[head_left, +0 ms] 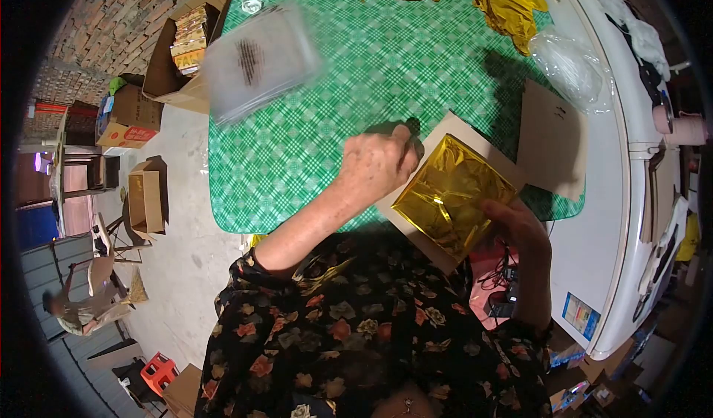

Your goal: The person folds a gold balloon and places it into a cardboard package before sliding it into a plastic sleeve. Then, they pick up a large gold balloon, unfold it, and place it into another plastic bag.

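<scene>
A square of shiny gold foil lies on a pale card, tilted near the front edge of the green checked table. My right hand holds the foil and card at their right corner, thumb on top. Left of the card is my left hand, its fingers curled closed around a small dark thing that I cannot make out. Its fingertips are close to the card's left edge. Another pale card rests on the table at the right.
Clear plastic bags lie at the table's upper left, with white rings behind. Gold foil pieces and a clear bag are at the upper right. Open boxes stand left; a white appliance stands right. A person is far left.
</scene>
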Demonstrator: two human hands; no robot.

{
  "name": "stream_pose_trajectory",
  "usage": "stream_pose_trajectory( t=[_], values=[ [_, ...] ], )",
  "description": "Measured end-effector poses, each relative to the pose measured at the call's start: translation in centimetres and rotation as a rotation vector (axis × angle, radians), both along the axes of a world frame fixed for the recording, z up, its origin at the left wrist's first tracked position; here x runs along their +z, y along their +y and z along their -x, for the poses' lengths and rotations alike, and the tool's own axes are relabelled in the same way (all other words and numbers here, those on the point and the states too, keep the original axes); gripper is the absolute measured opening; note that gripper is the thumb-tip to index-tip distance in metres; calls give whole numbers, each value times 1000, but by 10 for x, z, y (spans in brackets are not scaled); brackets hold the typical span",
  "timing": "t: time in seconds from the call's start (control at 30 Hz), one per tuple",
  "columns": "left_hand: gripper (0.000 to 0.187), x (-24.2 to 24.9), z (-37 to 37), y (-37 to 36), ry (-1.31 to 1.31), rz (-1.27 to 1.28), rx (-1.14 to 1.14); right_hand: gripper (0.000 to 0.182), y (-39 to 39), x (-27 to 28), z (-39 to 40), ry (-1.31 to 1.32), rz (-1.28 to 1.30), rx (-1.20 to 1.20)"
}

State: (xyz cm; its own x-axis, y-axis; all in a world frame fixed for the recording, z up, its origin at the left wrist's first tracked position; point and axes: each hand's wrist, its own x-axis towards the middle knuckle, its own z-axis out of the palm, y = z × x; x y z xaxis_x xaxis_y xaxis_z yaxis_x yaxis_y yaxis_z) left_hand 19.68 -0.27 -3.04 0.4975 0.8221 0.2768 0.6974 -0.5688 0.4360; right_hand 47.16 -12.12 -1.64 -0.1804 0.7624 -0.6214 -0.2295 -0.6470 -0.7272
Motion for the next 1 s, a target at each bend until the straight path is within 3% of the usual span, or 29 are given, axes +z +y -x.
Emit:
stream_pose_trajectory(
  t=[0.13, 0.23, 0.3, 0.37, 0.43, 0.63, 0.7, 0.9, 1.0],
  values=[
    [12, 0, 3, -3, -23, -30, -41, 42, -5, -12, -2, -51, 69, -21],
    [12, 5, 7, -4, 29, -20, -90, 39, -6, -24, -5, -199, 70, 89],
    [13, 5, 10, -3, 47, -29, -140, 39, -11, -34, -5, -287, -191, 245],
    [14, 2, 11, -2, 43, -35, -126, 40, -13, -32, -1, -243, -207, 241],
    [14, 3, 12, -2, 48, -31, -124, 41, 1, 12, 30, -68, 23, 74],
    [21, 22, 22, 0, 91, 10, -141, 45, 5, 3, 31, -2, 46, 133],
    [24, 25, 22, -2, 149, -23, -181, 45, 5, 0, 37, -4, 27, 109],
    [20, 10, 28, 6, 3, -154, -149, 42, 7, -41, 53, -209, -200, 61],
    [25, 17, 37, 14, 33, -132, -102, 42, 17, -1, 78, -171, -236, 72]
  ],
)
